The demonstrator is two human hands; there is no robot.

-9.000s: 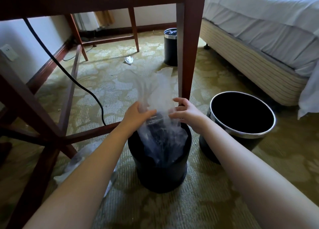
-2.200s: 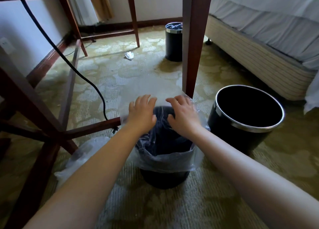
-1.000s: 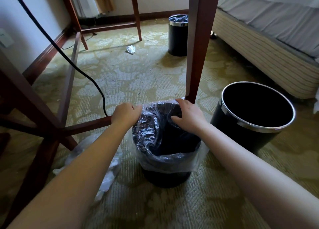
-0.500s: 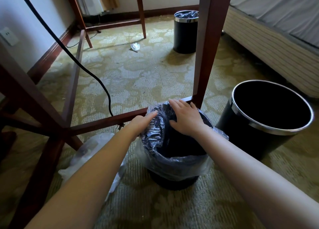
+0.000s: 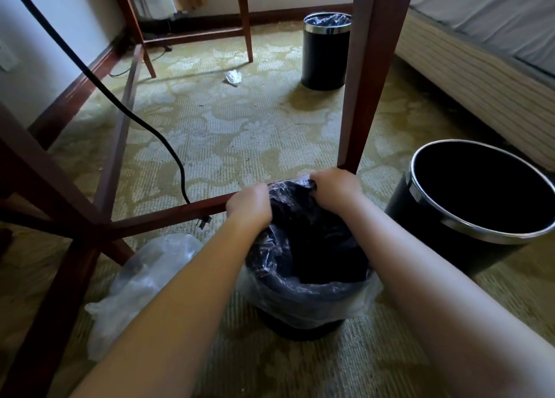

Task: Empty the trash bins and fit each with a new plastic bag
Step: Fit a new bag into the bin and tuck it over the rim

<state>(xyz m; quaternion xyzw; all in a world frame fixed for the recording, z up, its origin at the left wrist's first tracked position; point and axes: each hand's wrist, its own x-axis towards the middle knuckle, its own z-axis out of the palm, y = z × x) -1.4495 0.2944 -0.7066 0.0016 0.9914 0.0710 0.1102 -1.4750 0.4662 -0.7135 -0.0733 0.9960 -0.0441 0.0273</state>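
Plastic bag (image 5: 306,304) lines bin (image 5: 300,331); left hand (image 5: 249,207) and right hand (image 5: 336,189) grip its far edge

Lined bin (image 5: 300,333) before the table leg (image 5: 369,67), empty bin (image 5: 468,231) to its right, loose bag (image 5: 141,277) left, third bin (image 5: 326,58) behind

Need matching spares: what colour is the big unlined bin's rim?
Silver rim on a black bin; head view.

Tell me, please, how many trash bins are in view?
3. The nearest bin, front centre, has a clear bag over its rim; a larger unlined bin stands to its right; a lined bin stands farther back by the table leg. Others may be hidden.
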